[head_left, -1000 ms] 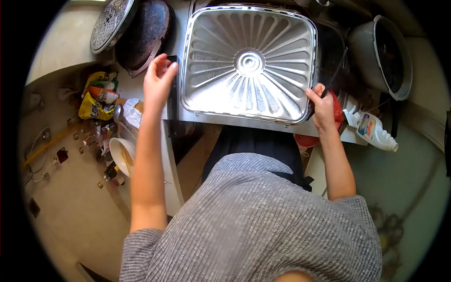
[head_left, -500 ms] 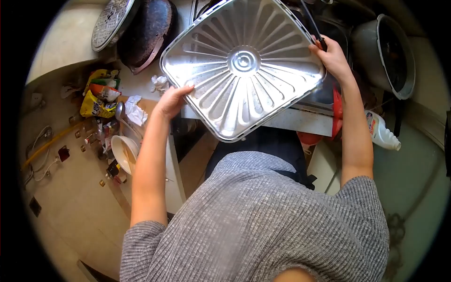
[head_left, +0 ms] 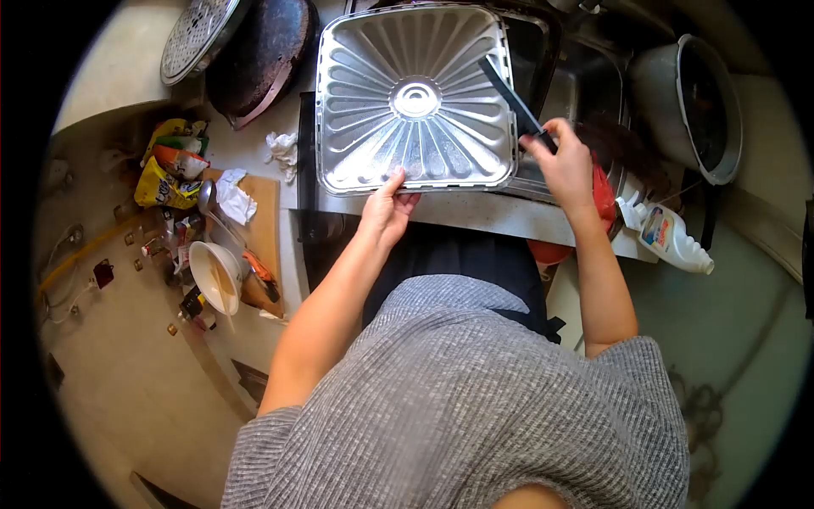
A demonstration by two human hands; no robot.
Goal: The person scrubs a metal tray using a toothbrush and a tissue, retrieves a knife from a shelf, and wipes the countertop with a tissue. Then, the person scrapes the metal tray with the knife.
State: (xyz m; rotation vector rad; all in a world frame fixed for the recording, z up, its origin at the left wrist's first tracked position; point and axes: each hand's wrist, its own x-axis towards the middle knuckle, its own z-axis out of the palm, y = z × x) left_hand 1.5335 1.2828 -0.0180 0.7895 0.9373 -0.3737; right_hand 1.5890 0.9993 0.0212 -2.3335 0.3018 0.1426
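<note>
My left hand (head_left: 391, 214) grips the near edge of a square, shiny metal panel (head_left: 373, 127), thumb on its face and fingers beneath. Embossed ribs fan out from a round centre on the panel, and droplets or specks dot its lower part. Closed around a black handle, my right hand (head_left: 561, 161) holds a slim knife-like tool (head_left: 511, 97), its long dark end pointing up and left over the panel's right edge. Whether the right fingertips also touch that edge, I cannot tell. The panel is held up above the counter and sink area.
Right of the panel are a metal sink (head_left: 585, 89), a large grey pot (head_left: 691, 110) and a white spray bottle (head_left: 670, 240). Leftward lie a dark pan (head_left: 259, 59), crumpled paper (head_left: 282, 151), a wooden board (head_left: 265, 204), a white bowl (head_left: 208, 273) and a yellow packet (head_left: 161, 185).
The panel has turned from a diamond position to nearly square-on and moved slightly left. My left hand has slid to its near edge; my right hand has come lower and left, with the tool angled over the panel.
</note>
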